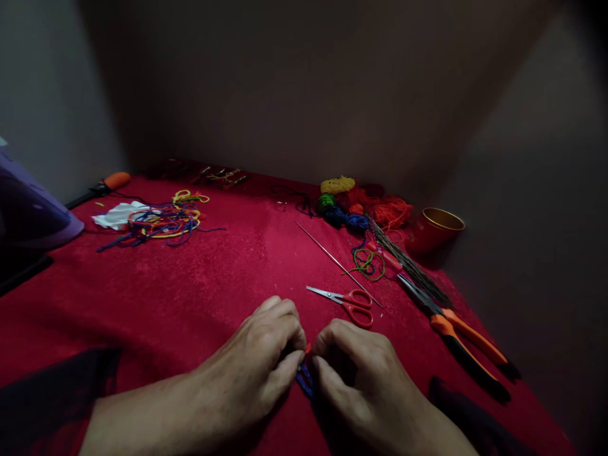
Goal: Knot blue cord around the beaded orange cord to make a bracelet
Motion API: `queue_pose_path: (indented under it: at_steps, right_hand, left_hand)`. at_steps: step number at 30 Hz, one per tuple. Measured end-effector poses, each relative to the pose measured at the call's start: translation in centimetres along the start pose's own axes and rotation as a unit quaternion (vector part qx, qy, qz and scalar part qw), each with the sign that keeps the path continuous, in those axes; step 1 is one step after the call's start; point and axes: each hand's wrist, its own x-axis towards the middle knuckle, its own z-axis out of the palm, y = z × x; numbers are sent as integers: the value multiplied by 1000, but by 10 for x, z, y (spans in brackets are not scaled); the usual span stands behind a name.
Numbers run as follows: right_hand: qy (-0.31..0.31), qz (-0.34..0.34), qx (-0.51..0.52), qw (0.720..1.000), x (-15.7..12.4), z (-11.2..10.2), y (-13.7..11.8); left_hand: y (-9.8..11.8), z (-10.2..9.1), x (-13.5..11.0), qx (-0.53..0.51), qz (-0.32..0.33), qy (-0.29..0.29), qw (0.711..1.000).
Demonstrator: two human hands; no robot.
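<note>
Close together at the front of the red cloth, both my hands pinch a small piece of blue cord (304, 380) with a bit of orange-red at its top. My left hand (266, 354) has thumb and forefinger closed at the cord's left side. From the right, my right hand (358, 373) closes its thumb and forefinger on the same piece. The fingers hide most of it. Just beyond my hands lie small scissors (344, 301) with red handles, their blades slightly apart. A thin metal needle or rod (337, 263) rests slantwise behind them.
Long-nosed pliers (456, 335) with orange-black handles lie right, near dark sticks (411, 263) and a red cup (434, 228). Yarn bundles (351, 202) sit at the back. Tangled cords (166, 221) lie left on white paper (118, 215), beside a purple object (33, 202).
</note>
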Motion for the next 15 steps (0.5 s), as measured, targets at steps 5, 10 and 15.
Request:
queue_pose_path:
  at_steps: [5,10,15]
  right_hand:
    - [0,22,15,1000,-1,3,1]
    - [4,10,18,1000,2,4,3]
    - [10,6,28,1000,3,4,2]
  left_hand:
    - [-1,1,1,-9,-1,-4,1000]
    - [-1,0,4,-15,5,-4,1000]
    - [-2,1,2,-19,3,-2,1000]
